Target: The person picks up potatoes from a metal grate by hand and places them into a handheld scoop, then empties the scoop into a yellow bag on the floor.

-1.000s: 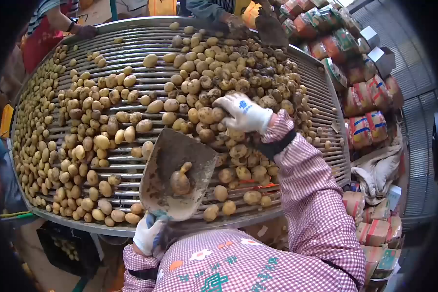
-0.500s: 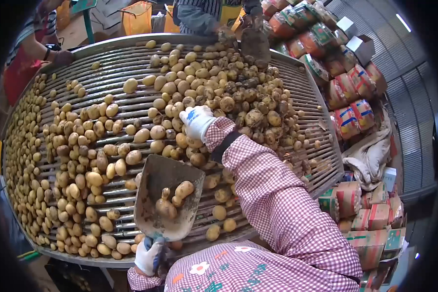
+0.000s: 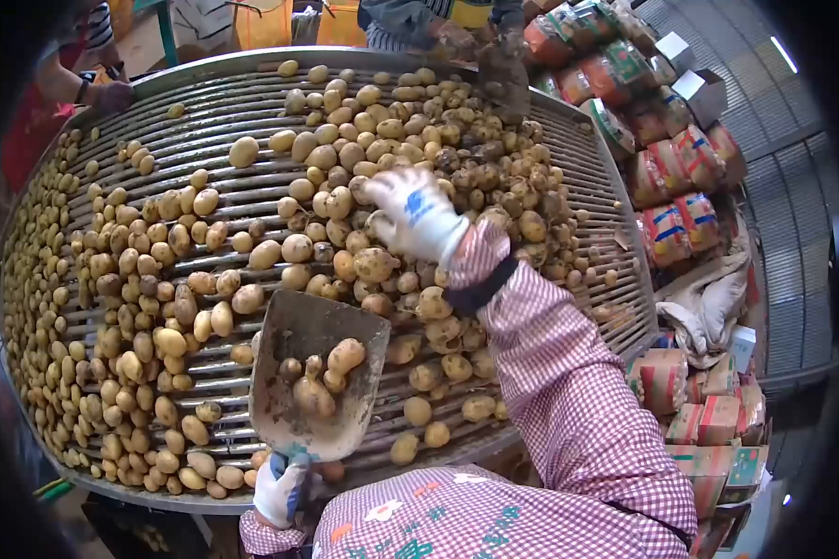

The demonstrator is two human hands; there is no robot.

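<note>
My left hand (image 3: 281, 488), in a white and blue glove, grips the handle end of a dirty metal scoop (image 3: 284, 410). Several potatoes (image 3: 313, 395) lie in the scoop's pan, which rests over the bars of a slatted table. My right hand (image 3: 414, 216), gloved in white, is over the potato pile (image 3: 457, 158) near the middle, its fingers spread apart over the potatoes. Nothing shows in its grasp. The right sleeve is checked, with a dark band at the wrist.
The slatted metal table (image 3: 242, 102) carries many loose potatoes on its left side. Across it, a person (image 3: 401, 28) holds another scoop (image 3: 504, 79); a second person's hand (image 3: 112, 97) rests at the far left rim. Packed bags (image 3: 685, 158) are stacked at right.
My right hand has moved right and its fingers have opened out. One more small potato shows in my scoop. The hand across the table has shifted right with its scoop.
</note>
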